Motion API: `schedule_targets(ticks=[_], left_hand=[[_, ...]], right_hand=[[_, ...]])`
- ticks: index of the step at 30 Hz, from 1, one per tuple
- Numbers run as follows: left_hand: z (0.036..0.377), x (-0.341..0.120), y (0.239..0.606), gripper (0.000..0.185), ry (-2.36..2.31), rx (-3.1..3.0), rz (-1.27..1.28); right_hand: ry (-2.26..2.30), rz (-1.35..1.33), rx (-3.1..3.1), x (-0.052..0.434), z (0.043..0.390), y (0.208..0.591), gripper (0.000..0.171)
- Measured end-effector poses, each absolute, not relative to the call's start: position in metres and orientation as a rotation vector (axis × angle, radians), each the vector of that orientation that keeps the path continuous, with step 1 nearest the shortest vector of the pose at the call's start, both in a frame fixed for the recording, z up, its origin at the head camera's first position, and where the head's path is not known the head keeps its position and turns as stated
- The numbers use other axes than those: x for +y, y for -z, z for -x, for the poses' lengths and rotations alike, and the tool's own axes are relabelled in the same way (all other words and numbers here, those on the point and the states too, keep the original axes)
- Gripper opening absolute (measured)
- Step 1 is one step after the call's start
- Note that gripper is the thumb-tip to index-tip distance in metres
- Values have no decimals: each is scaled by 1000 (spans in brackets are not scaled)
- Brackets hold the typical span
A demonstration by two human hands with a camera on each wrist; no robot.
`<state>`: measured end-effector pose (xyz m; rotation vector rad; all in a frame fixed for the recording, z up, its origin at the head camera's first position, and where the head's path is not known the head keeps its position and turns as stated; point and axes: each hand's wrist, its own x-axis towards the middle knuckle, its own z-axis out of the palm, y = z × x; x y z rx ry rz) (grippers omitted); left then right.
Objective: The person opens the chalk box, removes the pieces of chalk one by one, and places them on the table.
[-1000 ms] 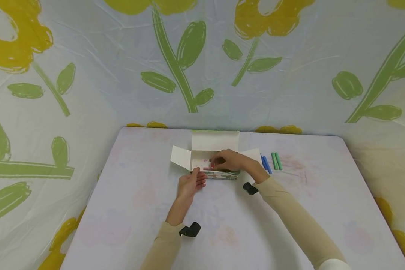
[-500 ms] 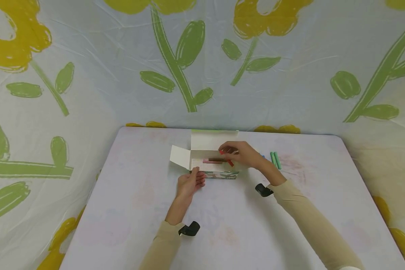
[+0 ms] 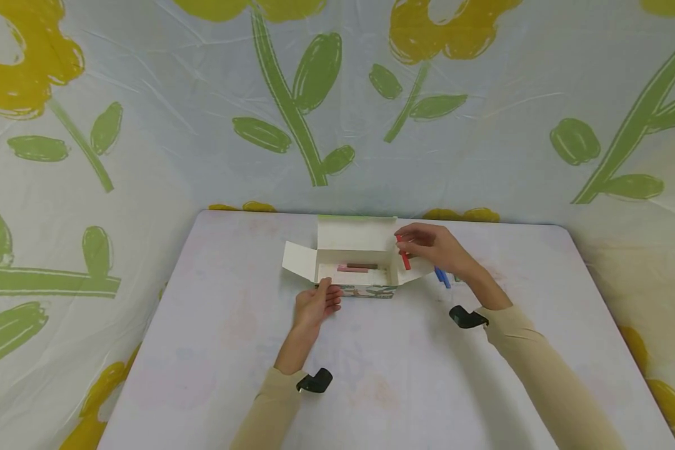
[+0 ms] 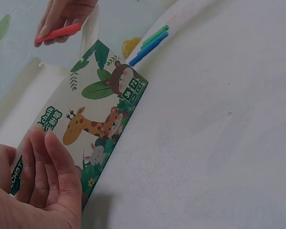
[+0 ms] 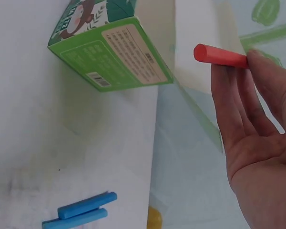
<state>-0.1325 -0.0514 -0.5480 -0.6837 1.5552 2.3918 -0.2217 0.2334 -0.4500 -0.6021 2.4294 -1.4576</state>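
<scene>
A cardboard chalk box (image 3: 368, 292) with cartoon animals on its front lies opened on the table. At its front left my left hand (image 3: 313, 310) holds the front wall, thumb at the rim and fingers along the printed face. My right hand (image 3: 441, 247) pinches a red chalk stick (image 5: 221, 56) between thumb and fingertips, raised over the box's right flap. Inside the box lie a pink chalk stick (image 3: 352, 270) and a brown chalk stick (image 3: 362, 266), side by side.
Two blue chalk sticks (image 5: 86, 205) lie on the table right of the box. Beyond them green chalk (image 4: 155, 36) shows, mostly hidden by the right hand in the head view. The box's left flap (image 3: 300, 260) and lid (image 3: 357, 233) stand folded outward. A flowered curtain (image 3: 202, 125) hangs behind the table.
My right hand has come up out of the box with the red chalk stick and moved right. The pink and brown sticks inside now show. My left hand stays at the box's front.
</scene>
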Motion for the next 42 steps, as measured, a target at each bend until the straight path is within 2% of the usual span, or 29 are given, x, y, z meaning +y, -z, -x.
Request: schedule_targets(ticks=[10, 19, 27, 32, 42], left_hand=[[131, -51, 548, 35, -2400, 1583, 663], [131, -52, 548, 35, -2403, 1581, 662], [130, -52, 546, 35, -2387, 1592, 668], [130, -52, 546, 32, -2379, 1601, 670], [129, -53, 545, 38, -2376, 1608, 641]], right_hand=[[1636, 375, 2303, 269, 212, 446, 46], [1609, 158, 2372, 300, 203, 452, 51], [1579, 106, 2381, 324, 190, 472, 51], [1586, 41, 2368, 335, 180, 486, 60], [1537, -48, 2356, 349, 163, 518, 65]])
